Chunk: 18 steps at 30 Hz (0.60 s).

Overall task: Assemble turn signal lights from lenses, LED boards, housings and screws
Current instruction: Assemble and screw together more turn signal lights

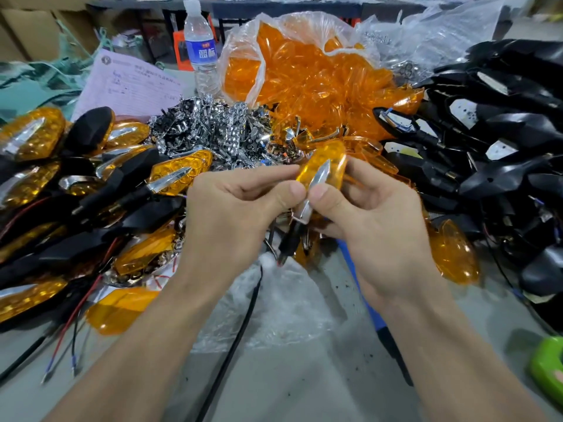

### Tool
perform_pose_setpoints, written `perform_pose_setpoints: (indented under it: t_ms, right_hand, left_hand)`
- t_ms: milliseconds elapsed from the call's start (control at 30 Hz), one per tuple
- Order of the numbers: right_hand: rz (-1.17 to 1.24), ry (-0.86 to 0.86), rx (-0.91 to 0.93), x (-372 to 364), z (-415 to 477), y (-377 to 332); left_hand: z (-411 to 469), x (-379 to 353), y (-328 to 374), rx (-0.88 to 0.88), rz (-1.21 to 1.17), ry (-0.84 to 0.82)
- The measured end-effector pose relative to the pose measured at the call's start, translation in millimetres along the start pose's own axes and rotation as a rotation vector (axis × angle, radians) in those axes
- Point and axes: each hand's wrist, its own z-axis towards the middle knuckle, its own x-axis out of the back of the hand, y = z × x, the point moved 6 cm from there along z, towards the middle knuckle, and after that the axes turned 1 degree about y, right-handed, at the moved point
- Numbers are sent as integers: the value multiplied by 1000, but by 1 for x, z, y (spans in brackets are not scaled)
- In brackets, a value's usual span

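Both hands hold one turn signal light upright above the table's middle: an orange lens with a chrome blade down its face and a black stem below. My left hand pinches its left edge between thumb and fingers. My right hand grips the right side, thumb pressed on the chrome blade. A clear bag of orange lenses lies open behind. Chrome reflector parts are heaped in the middle. Black housings are piled at the right.
Finished orange-and-black lights with red and black wires are stacked at the left. A water bottle and a pink paper sheet stand at the back. A blue-handled tool lies under my right forearm. A green object sits at the right edge.
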Motion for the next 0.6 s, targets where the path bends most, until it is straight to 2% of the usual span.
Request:
perform_pose_setpoints:
  t_ms: [67,167,200,367,467,533,600]
  right_hand:
    - [-43,159,72,9,0,-2]
    - [-153,359,130,19,-4,-4]
    - [-176,379,131,19,-4,-2]
    - [-234,259,142,6,-6,-7]
    - [-237,123,181,-3,-9,-13]
    - [-345,112,242,-5,-14,-19]
    - [-415,-67,243,-21,-22,-20]
  left_hand:
    - [-4,-4,5,-84,195,14]
    - [-14,-29,3,-82,315,-222]
    - [-16,-34,1,-87,363,-246]
    - [-15,-25,-4,-153,484,6]
    - [-6,-13,-15,-9,342,49]
    - [7,-1,-31,185,63,88]
    - [17,13,-47,362,-322,193]
